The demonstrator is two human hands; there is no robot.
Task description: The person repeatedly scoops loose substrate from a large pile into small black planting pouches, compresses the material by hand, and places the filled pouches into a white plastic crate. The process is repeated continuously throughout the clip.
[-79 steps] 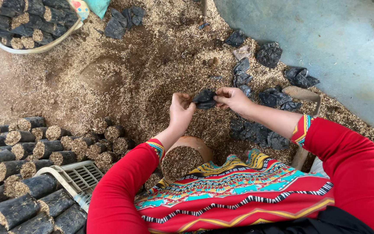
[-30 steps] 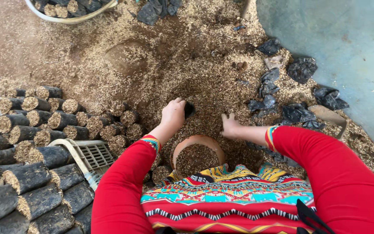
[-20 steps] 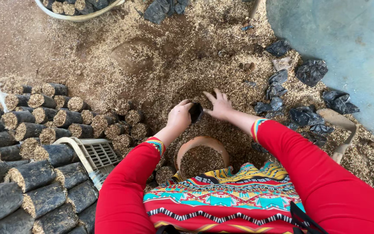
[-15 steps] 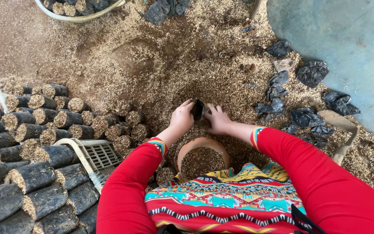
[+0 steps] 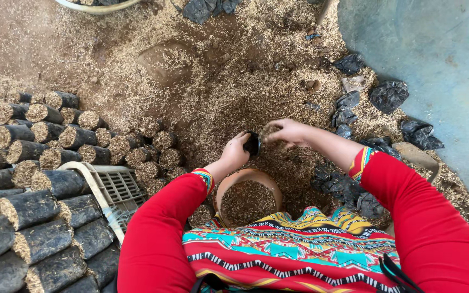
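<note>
black bag pinched in left hand; right hand cups husks above husk-strewn dirt floor.

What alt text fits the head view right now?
The left hand holds a small black bag open while the right hand brings husk to it, above a husk-filled round pot. Rows of filled black bags lie to the left.

Ground strewn with husks.
Filled black bags lie in rows at left beside a white crate; empty black bags lie scattered at right, near a blue sheet; a husk-filled pot stands at centre.
</note>
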